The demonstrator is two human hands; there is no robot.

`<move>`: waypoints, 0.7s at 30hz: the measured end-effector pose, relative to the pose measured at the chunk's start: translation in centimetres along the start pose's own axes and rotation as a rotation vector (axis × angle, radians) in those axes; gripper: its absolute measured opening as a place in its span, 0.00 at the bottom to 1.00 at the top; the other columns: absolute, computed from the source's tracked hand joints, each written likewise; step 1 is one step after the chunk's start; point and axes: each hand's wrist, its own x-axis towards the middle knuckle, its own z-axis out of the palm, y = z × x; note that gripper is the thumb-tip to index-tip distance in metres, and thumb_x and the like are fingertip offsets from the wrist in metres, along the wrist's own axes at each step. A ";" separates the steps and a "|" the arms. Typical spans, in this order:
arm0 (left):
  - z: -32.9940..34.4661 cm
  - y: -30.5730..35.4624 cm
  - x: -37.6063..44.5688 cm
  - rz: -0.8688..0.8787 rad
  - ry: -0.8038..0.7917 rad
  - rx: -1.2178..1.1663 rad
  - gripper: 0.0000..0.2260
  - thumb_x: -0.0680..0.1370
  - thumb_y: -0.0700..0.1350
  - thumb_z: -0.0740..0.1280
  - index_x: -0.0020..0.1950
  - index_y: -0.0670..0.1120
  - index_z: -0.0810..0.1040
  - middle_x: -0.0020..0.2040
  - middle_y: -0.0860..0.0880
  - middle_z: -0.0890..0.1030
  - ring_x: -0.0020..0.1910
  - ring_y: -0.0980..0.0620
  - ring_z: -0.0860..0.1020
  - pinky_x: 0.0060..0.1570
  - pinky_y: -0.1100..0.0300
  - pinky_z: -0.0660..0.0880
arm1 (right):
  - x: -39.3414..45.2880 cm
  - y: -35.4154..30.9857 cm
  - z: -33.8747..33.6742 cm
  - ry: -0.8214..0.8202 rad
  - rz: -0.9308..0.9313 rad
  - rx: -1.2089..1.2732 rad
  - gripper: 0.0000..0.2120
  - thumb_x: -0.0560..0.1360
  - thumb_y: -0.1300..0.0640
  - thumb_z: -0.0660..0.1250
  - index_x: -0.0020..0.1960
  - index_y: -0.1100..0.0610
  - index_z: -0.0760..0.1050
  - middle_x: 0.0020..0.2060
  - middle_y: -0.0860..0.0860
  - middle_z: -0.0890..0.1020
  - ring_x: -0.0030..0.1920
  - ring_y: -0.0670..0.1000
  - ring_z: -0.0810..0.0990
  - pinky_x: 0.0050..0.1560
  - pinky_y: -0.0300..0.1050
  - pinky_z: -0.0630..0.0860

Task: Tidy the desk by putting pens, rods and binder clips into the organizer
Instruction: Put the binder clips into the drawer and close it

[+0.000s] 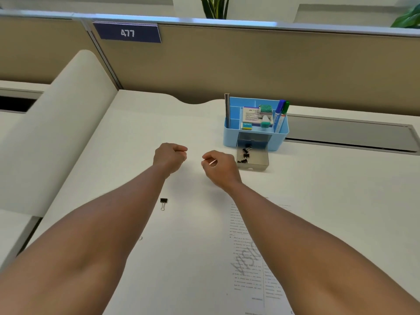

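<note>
Clearing: we judge we are in the binder-clip step of the tidy-up, with pens and rods already standing in the blue organizer (229, 135).
Organizer: it sits at the back of the desk (141, 123), its small clear drawer (259, 163) pulled out in front of it.
Drawer contents: several black binder clips (244, 155) lie at the drawer's back left.
Pens: 2 markers, 1 blue (279, 114) and 1 green (285, 110), lean in the organizer's right compartment; thin rods (227, 110) stand at its left edge.
Loose clip: 1 black binder clip (163, 203) lies on the desk well short of the organizer, to its left, just beside our left forearm.
Left hand (170, 156): fingers curled into a fist; whether it holds anything we cannot tell.
Right hand (219, 167): fingers curled, just left of the drawer; we cannot tell if something is pinched there.
Paper: a printed sheet (247, 258) lies under our right forearm, nearer us than the organizer.
Next move: we would bring 1 hand back to the loose clip, pinch it, carry it to the drawer, drop it in, then push the drawer shut.
</note>
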 end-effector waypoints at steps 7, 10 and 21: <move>-4.1 -3.0 0.6 -0.067 0.089 0.120 0.12 0.75 0.40 0.67 0.54 0.52 0.84 0.52 0.51 0.83 0.45 0.50 0.79 0.45 0.60 0.74 | -1.1 -1.2 2.7 -0.150 -0.062 -0.076 0.05 0.73 0.55 0.68 0.48 0.51 0.82 0.41 0.43 0.83 0.40 0.45 0.79 0.46 0.42 0.77; -5.5 -4.3 0.6 -0.084 0.100 0.182 0.12 0.75 0.40 0.68 0.56 0.51 0.83 0.53 0.51 0.82 0.46 0.50 0.78 0.46 0.60 0.74 | -1.3 -1.7 3.7 -0.210 -0.067 -0.101 0.05 0.73 0.56 0.68 0.48 0.51 0.81 0.43 0.43 0.83 0.42 0.46 0.79 0.48 0.44 0.78; -8.0 -8.7 0.2 -0.142 0.046 0.366 0.16 0.73 0.38 0.69 0.58 0.52 0.80 0.53 0.51 0.80 0.49 0.49 0.79 0.46 0.59 0.74 | -2.8 -2.2 7.5 -0.690 -0.155 -0.553 0.24 0.75 0.63 0.60 0.68 0.45 0.70 0.60 0.52 0.69 0.60 0.53 0.73 0.56 0.50 0.74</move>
